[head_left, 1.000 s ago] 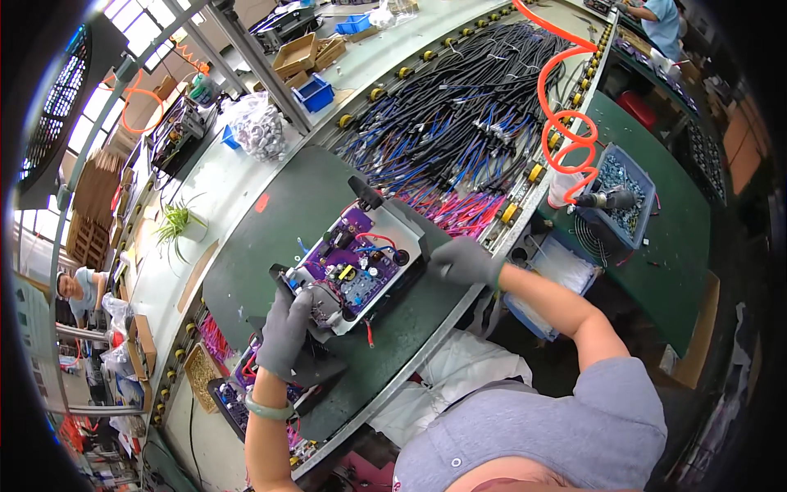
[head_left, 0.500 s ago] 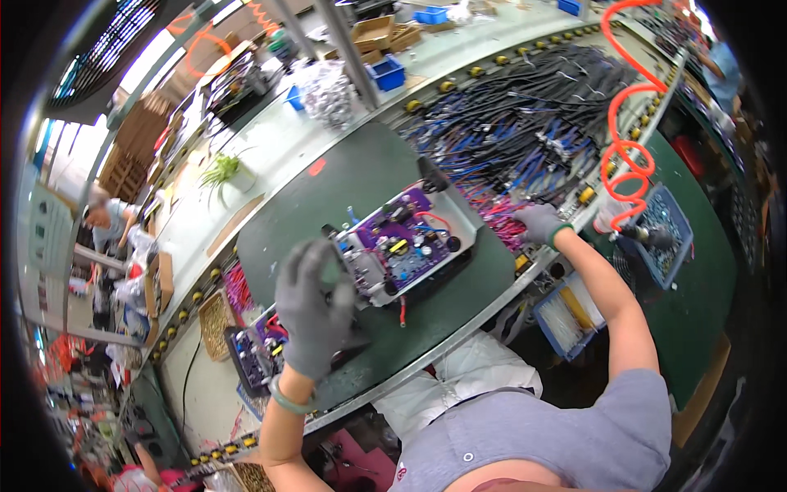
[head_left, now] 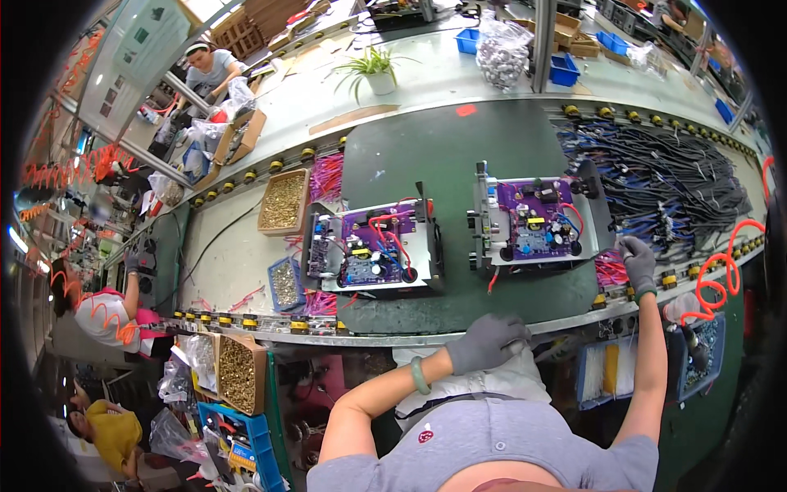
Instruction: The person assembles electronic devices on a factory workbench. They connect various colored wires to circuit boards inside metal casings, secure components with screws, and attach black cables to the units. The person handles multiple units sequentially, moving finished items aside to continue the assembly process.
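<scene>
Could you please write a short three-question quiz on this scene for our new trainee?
1. Count: how many purple boards are plainly in view?
2. Multiple choice: what colour is the pot holding the plant? a) blue b) white c) yellow
3. True or false: the right hand is nearer the black cables than the left hand is.

Key: 1. Two. 2. b. 3. True.

Fine detail on the purple boards (head_left: 520, 208) is indistinct.
</scene>
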Tool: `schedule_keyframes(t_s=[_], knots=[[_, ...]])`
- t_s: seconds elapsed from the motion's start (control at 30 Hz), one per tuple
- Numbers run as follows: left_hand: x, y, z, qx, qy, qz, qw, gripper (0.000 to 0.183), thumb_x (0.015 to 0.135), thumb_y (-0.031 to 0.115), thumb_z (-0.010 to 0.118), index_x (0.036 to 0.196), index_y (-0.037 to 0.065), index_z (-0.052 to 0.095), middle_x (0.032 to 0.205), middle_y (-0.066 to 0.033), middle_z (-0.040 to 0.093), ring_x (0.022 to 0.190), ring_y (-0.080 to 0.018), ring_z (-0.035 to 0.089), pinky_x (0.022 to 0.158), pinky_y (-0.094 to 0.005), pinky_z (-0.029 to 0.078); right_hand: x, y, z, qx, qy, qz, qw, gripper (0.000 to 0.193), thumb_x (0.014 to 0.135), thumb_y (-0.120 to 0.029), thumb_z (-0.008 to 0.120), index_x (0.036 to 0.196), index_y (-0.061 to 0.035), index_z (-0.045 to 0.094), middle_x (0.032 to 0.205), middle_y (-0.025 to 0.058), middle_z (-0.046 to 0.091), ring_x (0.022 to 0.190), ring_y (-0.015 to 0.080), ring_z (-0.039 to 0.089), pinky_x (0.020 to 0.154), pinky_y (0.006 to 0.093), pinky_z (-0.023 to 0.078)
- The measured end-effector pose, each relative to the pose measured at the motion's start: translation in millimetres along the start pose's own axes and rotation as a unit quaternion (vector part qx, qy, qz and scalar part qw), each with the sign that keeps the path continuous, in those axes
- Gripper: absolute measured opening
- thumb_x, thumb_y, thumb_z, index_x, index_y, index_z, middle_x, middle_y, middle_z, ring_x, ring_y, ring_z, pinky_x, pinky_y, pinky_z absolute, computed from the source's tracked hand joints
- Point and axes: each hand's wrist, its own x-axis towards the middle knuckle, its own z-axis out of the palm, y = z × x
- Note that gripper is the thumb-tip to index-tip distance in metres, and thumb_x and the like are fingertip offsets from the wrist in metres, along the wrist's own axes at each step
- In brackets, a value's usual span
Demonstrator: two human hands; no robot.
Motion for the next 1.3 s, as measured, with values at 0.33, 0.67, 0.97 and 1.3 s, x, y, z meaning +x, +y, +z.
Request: schedule_keyframes(t_s=[0.33, 0.67, 0.97, 1.3], knots=[[18.6, -12.7, 23.1, 0.033, 0.075, 0.011, 0.997, 0.019, 0.082, 0.009, 0.067, 0.1, 0.008, 0.071, 0.096, -0.0144, 0.069, 0.087, -0.0347, 0.067, 0.075, -0.042, 0.054, 40.3, -74.2, -42.2, -0.123, 0.078, 0.02, 0.989, 0.018, 0.084, -0.022, 0.068, 0.1, -0.0164, 0.075, 0.098, 0.011, 0.072, 0.088, 0.0332, 0.068, 0.077, 0.0402, 0.055], [10.0, -24.4, 33.7, 0.127, 0.078, 0.034, 0.988, 0.017, 0.08, 0.014, 0.067, 0.097, 0.015, 0.068, 0.097, -0.0078, 0.068, 0.088, -0.0303, 0.064, 0.075, -0.0433, 0.046, 14.3, -48.7, -31.0, -0.121, -0.225, 0.13, 0.958, 0.025, 0.086, -0.026, 0.068, 0.105, -0.0117, 0.072, 0.109, 0.0146, 0.072, 0.105, 0.033, 0.068, 0.091, 0.0434, 0.054], [15.8, -23.2, 39.4, 0.101, 0.112, 0.028, 0.988, 0.018, 0.08, 0.014, 0.068, 0.098, 0.014, 0.068, 0.096, -0.0083, 0.068, 0.086, -0.0316, 0.064, 0.073, -0.0444, 0.046, 1.3, -40.8, -12.0, -0.368, -0.346, 0.032, 0.863, 0.024, 0.082, -0.02, 0.066, 0.104, -0.0154, 0.073, 0.099, 0.012, 0.073, 0.095, 0.0337, 0.071, 0.08, 0.0472, 0.056], [17.0, -20.3, 33.6, 0.104, 0.102, 0.036, 0.989, 0.011, 0.083, 0.013, 0.066, 0.094, 0.012, 0.069, 0.09, -0.0102, 0.067, 0.082, -0.033, 0.064, 0.071, -0.0444, 0.05, 13.3, -49.7, -47.4, -0.251, -0.222, 0.091, 0.938, 0.024, 0.088, -0.029, 0.064, 0.109, -0.0207, 0.073, 0.098, 0.0095, 0.073, 0.098, 0.0306, 0.069, 0.082, 0.0441, 0.054]])
